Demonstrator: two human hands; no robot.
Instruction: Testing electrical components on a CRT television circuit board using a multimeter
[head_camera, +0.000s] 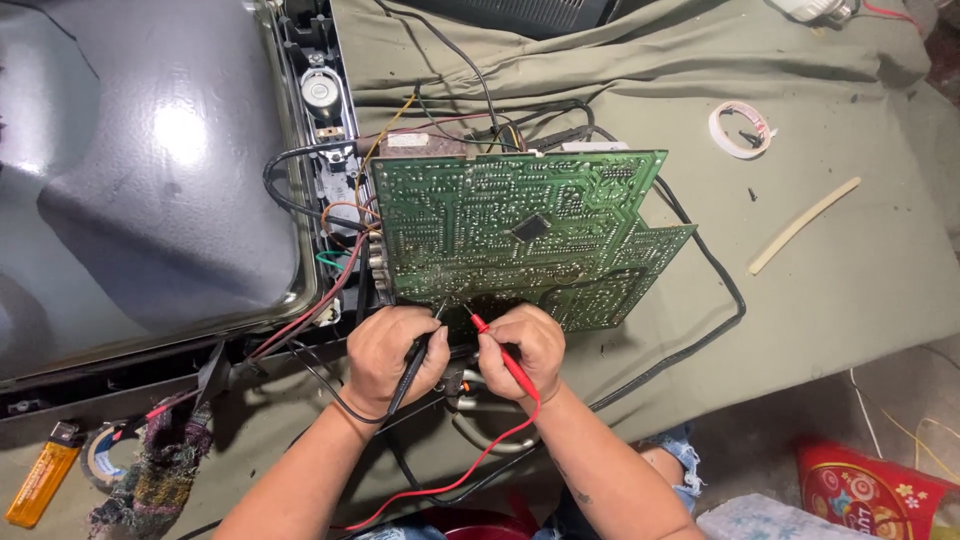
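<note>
Gripping slim black test probe (412, 362), left hand (385, 355) fingers curled tight; tip touches near edge of green printed circuit board (520, 235). Right hand (525, 345) fingers closed round red test probe (500, 350), tip just beside black one. Board on olive cloth (840, 270), beside grey glass screen (140, 170).

Orange lighter (40, 487); tape roll (741, 130); pale stick (804, 226); red packet (868, 493)

Single head-worn view, steeply downward, close above the cloth-covered workbench (860, 250).
</note>
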